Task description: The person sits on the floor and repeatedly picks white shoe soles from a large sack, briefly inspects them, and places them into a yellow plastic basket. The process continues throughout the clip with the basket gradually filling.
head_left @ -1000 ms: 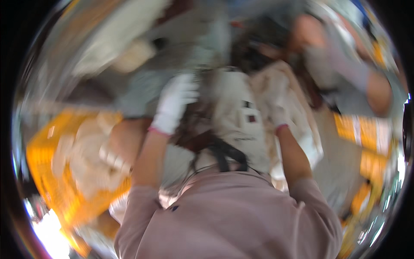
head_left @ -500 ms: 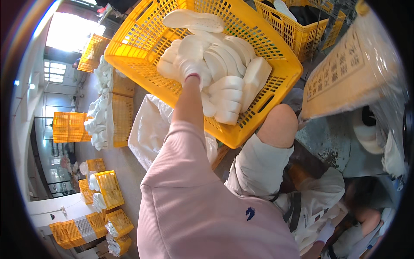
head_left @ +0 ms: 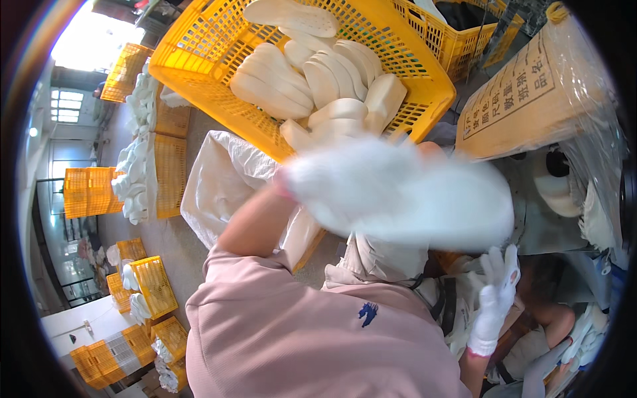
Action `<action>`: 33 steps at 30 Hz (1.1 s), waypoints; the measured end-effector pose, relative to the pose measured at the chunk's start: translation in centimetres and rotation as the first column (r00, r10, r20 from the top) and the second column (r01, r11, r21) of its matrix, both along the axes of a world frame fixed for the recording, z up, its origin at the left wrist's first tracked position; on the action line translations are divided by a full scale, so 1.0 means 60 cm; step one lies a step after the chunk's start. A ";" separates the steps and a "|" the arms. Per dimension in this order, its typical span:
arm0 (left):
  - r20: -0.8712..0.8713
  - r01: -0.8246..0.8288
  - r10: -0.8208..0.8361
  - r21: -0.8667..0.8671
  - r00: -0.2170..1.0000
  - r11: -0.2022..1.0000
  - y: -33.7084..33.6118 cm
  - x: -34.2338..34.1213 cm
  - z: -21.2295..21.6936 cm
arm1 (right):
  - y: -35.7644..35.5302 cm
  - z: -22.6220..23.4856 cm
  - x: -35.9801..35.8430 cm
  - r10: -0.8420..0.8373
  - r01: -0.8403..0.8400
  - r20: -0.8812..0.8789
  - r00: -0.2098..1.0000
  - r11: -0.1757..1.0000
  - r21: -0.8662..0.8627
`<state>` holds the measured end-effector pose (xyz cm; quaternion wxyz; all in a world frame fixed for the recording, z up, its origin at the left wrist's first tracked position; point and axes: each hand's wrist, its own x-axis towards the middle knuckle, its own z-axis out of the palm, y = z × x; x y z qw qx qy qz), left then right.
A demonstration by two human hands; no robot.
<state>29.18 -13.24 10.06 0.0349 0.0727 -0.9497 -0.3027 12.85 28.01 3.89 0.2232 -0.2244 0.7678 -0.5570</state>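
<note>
My left hand [head_left: 325, 179], in a white glove, is wrapped round a white foam shoe sole [head_left: 458, 202]. Both are smeared by motion, so the finger detail is lost. The sole is held across my lap, just in front of the yellow basket [head_left: 431, 109], its far end toward my right side. My right hand [head_left: 494, 295], gloved in white, is raised below that end with its fingers apart, nothing in it. More white soles [head_left: 272, 79] lie stacked and fanned out in the basket.
A plastic-wrapped cardboard box [head_left: 511, 99] stands at the right. Behind the basket is another yellow crate [head_left: 458, 46] with dark things inside. A white sack [head_left: 215, 186] lies left of the basket. Several yellow crates [head_left: 156, 285] with white pieces stand farther left. Another person [head_left: 554, 322] sits at lower right.
My left hand has come out of the basket and swung right, toward me, with a sole in it. My right hand has risen into view with spread fingers.
</note>
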 end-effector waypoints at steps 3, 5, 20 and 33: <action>0.164 0.349 -0.436 0.388 0.885 0.853 0.160 -0.109 -0.055 | 0.030 0.046 -0.011 -0.134 0.148 0.289 0.948 0.989 -0.026; -0.236 0.217 -0.164 0.218 0.958 0.951 0.229 -0.176 -0.107 | 0.084 0.091 -0.015 -0.559 0.568 0.281 0.780 0.821 0.056; 0.177 -0.163 0.093 0.976 0.980 -0.142 0.461 -0.551 -0.268 | 0.030 0.078 -0.115 -0.530 0.526 -0.270 0.803 0.845 -0.094; 0.227 -0.200 -0.039 0.919 0.973 0.340 0.367 -0.397 -0.209 | -0.044 0.042 -0.302 -0.352 0.441 -0.364 0.863 0.875 0.200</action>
